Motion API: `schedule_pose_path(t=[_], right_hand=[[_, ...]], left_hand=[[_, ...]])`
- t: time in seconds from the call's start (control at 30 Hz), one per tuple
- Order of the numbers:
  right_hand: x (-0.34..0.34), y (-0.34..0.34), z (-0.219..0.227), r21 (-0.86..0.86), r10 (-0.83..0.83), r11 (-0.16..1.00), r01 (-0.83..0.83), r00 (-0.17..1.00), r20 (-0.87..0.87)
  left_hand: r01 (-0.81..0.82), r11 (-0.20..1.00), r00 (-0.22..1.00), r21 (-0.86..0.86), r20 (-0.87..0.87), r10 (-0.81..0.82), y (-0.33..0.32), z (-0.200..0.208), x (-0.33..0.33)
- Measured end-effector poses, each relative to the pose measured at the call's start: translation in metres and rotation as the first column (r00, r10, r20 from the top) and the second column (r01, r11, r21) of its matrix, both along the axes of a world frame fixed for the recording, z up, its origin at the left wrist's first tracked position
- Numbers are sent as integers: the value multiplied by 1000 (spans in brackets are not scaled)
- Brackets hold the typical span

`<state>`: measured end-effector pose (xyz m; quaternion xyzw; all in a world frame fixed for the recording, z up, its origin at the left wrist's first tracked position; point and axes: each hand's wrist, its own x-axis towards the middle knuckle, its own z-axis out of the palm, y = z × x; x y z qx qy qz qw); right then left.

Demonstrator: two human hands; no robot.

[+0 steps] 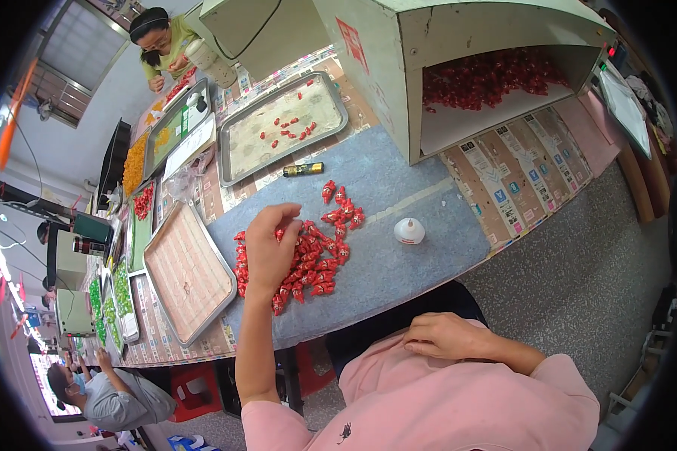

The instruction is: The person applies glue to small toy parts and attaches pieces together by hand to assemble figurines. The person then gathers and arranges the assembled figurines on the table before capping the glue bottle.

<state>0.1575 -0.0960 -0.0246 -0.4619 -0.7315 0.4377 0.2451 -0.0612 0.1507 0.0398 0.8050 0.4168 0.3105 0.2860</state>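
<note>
My left hand (271,244) is over the left side of a pile of small glossy red figurine-like pieces (308,263) on a blue cloth mat (399,188). Its fingers are bent, with a gap between thumb and forefinger, and red pieces show beside and under them. I see nothing gripped there. In my lap, against the pink shirt, rests my right hand (445,336), its fingers loosely bent and holding nothing visible. Right of the pile stands a small white bottle (409,231) with a pointed tip. A black and gold cylinder, like a battery, (303,170) lies beyond the pile.
A metal tray (229,154) with several red pieces lies farther back. Left of the mat is another tray (188,274). A pale box-shaped housing (376,75) at the back right holds many red pieces (496,79). Two people (162,45) work at other table parts.
</note>
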Motion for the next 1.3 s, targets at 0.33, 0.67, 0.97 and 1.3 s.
schedule_pose_path(t=[0.33, 0.67, 0.97, 1.3], right_hand=[[16, 20, 30, 177, -262, 941, 290, 951, -162], [36, 53, 39, 298, -689, 656, 694, 711, -141], [28, 79, 41, 297, -703, 649, 701, 701, -119], [27, 96, 25, 304, -652, 685, 662, 743, -148]], left_hand=[[-126, 962, 977, 243, -137, 162, -84, 6, -32], [-179, 957, 963, 227, -157, 217, -120, -10, -38], [-218, 966, 960, 138, -146, 237, -129, -22, -38], [-206, 955, 966, 213, -109, 233, -128, -22, -28]])
